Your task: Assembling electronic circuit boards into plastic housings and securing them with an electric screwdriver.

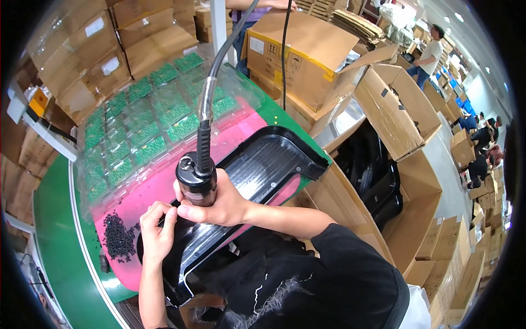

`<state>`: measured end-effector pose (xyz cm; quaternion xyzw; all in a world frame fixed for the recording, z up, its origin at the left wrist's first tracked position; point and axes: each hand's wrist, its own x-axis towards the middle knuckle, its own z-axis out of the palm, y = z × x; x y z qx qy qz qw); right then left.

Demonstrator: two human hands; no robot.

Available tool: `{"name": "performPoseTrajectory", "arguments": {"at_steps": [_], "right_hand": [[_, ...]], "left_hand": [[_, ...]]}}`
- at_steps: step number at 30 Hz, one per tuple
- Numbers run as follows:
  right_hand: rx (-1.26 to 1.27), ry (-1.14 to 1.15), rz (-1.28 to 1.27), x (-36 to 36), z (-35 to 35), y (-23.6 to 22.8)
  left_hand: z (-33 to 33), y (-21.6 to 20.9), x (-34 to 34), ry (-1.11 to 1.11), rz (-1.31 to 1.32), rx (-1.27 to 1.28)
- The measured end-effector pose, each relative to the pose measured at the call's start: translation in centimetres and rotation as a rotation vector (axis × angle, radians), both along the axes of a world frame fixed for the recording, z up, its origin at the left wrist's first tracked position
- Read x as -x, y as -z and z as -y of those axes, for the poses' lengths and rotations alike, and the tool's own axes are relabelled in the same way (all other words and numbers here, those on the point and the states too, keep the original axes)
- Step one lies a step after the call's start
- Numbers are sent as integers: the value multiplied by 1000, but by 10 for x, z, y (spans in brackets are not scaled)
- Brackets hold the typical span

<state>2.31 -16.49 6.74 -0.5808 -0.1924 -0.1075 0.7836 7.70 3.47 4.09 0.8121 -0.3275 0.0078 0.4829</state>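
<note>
My right hand (pixel 229 204) is wrapped round a black electric screwdriver (pixel 196 183), which stands upright with a ribbed cable rising from its top. Just left of it, my left hand (pixel 158 233) is closed, with thumb and fingertips pinched near the tool's lower end; whatever they hold is too small to make out. Beneath both hands a long black plastic housing (pixel 268 156) with raised edges lies slantwise. The screwdriver's tip is hidden behind my hands. A pile of small black screws (pixel 119 237) sits left of my left hand on the pink mat (pixel 131 268).
Clear plastic trays of green circuit boards (pixel 143 119) cover the far part of the green table (pixel 57 214). To the right, an open carton (pixel 422 203) holds more black housings (pixel 367 170). A large carton (pixel 296 55) stands beyond the table. Other people are farther off.
</note>
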Motion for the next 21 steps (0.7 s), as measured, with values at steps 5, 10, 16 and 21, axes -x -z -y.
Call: {"name": "performPoseTrajectory", "arguments": {"at_steps": [5, 10, 16, 21], "right_hand": [[-13, -21, -19, -3, -1, 6], [19, -12, -27, -4, -2, 9], [-24, -1, -42, 0, -6, 2], [-119, -101, -138, 3, -6, 3]], "left_hand": [[1, -1, -3, -4, 2, -42], [-1, 0, -1, -12, 8, -39], [-1, -1, -3, 14, 8, -35], [-2, -1, -3, 34, 29, -54]]}}
